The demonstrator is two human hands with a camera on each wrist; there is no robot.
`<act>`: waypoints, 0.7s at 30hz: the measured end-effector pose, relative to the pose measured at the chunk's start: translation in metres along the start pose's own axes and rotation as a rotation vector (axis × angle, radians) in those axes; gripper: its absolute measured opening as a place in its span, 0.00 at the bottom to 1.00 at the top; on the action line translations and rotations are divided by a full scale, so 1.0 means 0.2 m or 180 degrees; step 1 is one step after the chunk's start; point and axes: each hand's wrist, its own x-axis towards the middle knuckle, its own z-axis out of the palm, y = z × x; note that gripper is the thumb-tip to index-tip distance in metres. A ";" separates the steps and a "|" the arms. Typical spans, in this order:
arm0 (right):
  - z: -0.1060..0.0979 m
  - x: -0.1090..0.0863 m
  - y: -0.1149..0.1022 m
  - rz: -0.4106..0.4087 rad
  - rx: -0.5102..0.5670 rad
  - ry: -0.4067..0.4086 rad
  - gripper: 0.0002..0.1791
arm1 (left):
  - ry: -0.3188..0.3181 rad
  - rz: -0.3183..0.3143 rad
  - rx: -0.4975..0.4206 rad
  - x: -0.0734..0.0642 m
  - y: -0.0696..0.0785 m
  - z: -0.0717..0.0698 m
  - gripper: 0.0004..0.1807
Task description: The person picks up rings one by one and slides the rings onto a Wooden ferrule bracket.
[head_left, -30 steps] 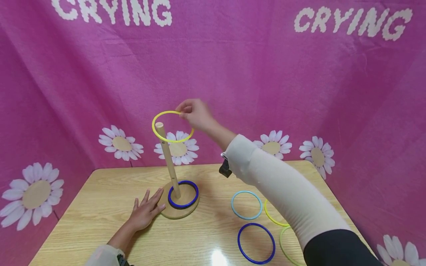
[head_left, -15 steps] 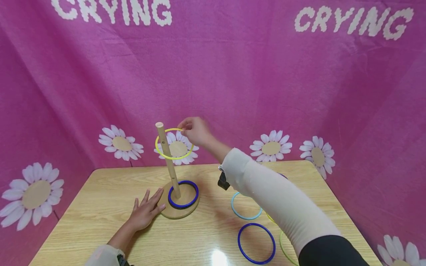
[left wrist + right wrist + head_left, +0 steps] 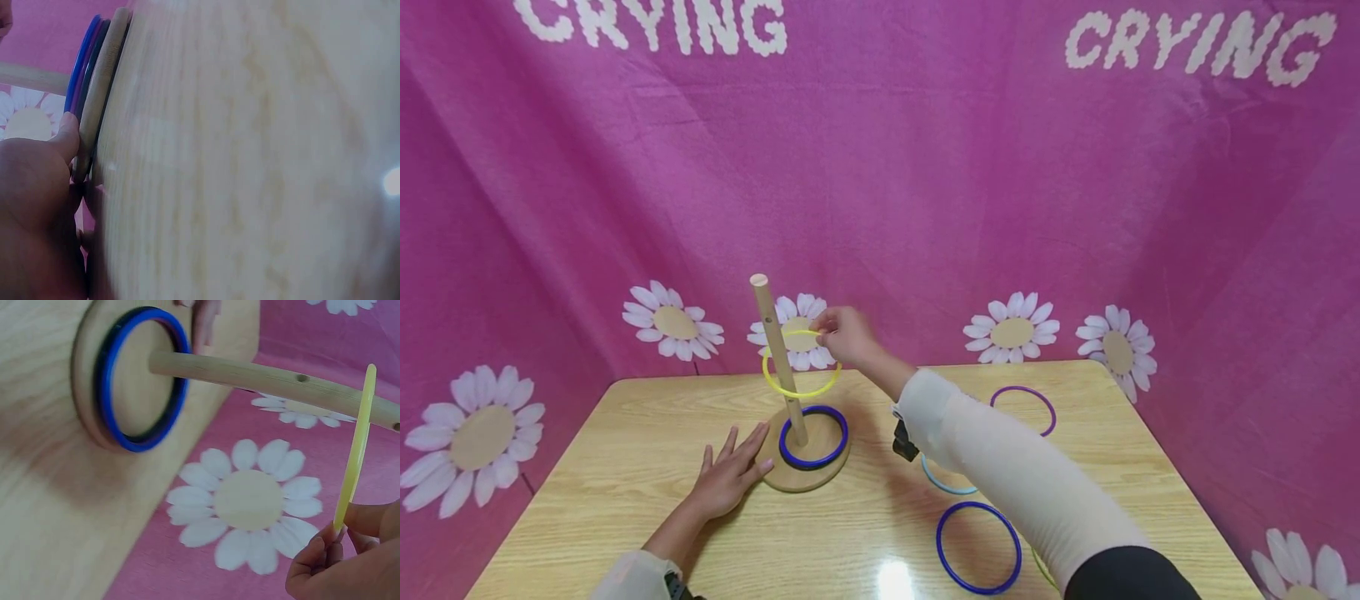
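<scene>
My right hand (image 3: 850, 337) pinches the edge of a yellow ring (image 3: 801, 394), which encircles the upright wooden peg (image 3: 781, 354) partway down. In the right wrist view, thumb and fingers grip that yellow ring (image 3: 356, 450) beside the peg (image 3: 250, 375). At the foot of the peg a blue ring (image 3: 846, 433) tops a small stack on the round wooden base (image 3: 797, 483); the left wrist view shows purple and dark rings beneath the blue ring (image 3: 78, 69). My left hand (image 3: 726, 483) lies with fingers spread, touching the left side of the base.
On the right of the wooden table (image 3: 865, 517) lie a purple ring (image 3: 1054, 417), a light blue ring (image 3: 951, 488), a dark blue ring (image 3: 939, 550) and a yellow-green ring (image 3: 1041, 567) partly hidden by my right sleeve. A pink flowered cloth (image 3: 910, 167) hangs behind.
My right hand has come down with the yellow ring from the peg's top to its lower half, the ring now around the peg. The left hand has stayed put.
</scene>
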 end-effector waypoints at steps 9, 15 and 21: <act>0.08 -0.05 0.16 0.0004 -0.0062 0.0027 0.07 | 0.0094 0.0089 -0.0024 0.00 0.00 0.01 0.39; 0.14 -0.09 0.27 0.0111 -0.0359 -0.0001 0.08 | 0.0230 0.0259 -0.0112 0.00 -0.03 0.03 0.37; 0.19 -0.13 0.36 0.0250 -0.0405 -0.0028 0.10 | 0.0110 0.0130 -0.0060 0.00 -0.01 0.01 0.39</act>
